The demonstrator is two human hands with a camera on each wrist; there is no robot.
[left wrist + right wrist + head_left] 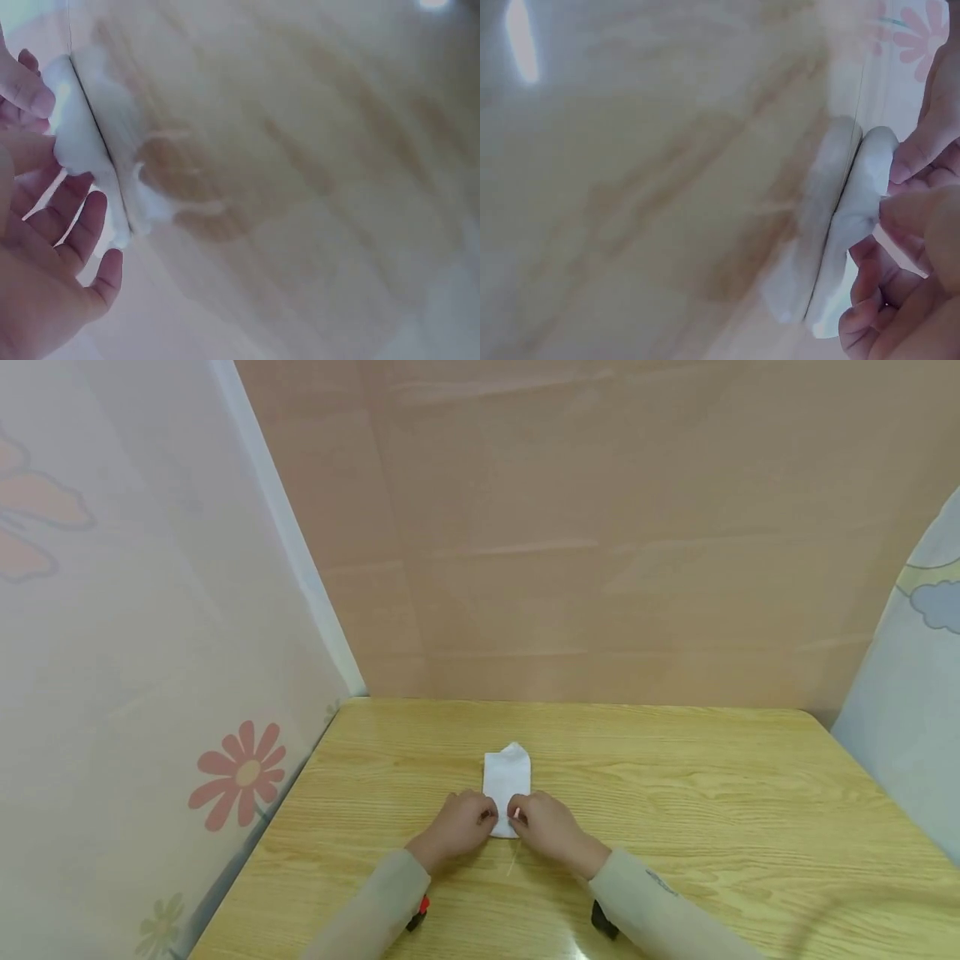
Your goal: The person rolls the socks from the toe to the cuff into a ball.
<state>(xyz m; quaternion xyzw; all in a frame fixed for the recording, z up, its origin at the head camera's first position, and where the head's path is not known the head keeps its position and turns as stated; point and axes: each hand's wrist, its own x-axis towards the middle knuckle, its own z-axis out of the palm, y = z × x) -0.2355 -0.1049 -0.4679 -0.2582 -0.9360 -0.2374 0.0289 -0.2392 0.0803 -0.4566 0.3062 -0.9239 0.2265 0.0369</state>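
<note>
Wood-grain table (337, 827): 1, bearing the rest. Black-and-red item (417, 917): 1, partly hidden, at 7 o'clock from the cloth. Left hand (463, 821): thumb and forefinger pinching the cloth's near-left part; cloth body at 2 o'clock from it. White folded cloth (507, 781): 1, on the table between the 2 hands, long axis running 12 to 6 o'clock, raised corner at 12, near end at 6, where both grips sit; neither hand is clearly nearer. Thin pale strand (513, 857): 1, at 6 o'clock from the cloth, perhaps a thread. Right hand (550, 828): thumb and forefinger pinching the near-right part; cloth body at 10 to 11 o'clock. Black item (602, 920): 1, at 5 o'clock from the cloth, partly covered. Containers: 0 seen.
</note>
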